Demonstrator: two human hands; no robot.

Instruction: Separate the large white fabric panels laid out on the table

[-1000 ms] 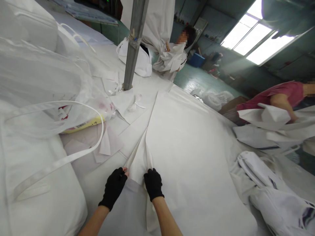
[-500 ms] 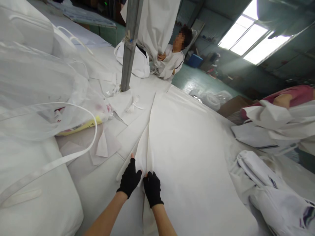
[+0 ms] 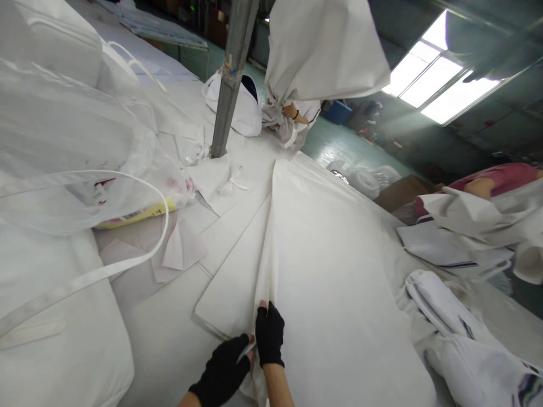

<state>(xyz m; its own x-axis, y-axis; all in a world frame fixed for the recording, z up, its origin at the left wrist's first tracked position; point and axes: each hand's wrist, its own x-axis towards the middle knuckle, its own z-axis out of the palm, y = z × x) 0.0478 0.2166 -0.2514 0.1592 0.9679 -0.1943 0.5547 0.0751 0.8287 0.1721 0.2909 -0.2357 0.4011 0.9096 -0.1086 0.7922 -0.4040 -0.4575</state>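
Note:
A long sheet of white fabric [image 3: 335,271] lies flat on the table, with a raised fold running down its left side toward me. Both my hands wear black fingerless gloves. My left hand [image 3: 224,370] and my right hand [image 3: 268,334] meet at the near end of that fold, pinching the gathered white fabric between fingers and thumb. The two hands touch each other. A narrower flap of the same cloth [image 3: 231,282] spreads out to the left of the fold.
A metal pole [image 3: 231,79] stands at the table's far side. A clear plastic bag with a white strap [image 3: 85,169] and a yellow packet [image 3: 131,216] lies left. One person far back lifts a white bag [image 3: 322,45]; another in red [image 3: 487,183] handles fabric right. Folded garments [image 3: 458,322] lie right.
My hands have drawn back toward me and come together on the fold. The left flap has opened wider. The person at the back has raised a white bag overhead.

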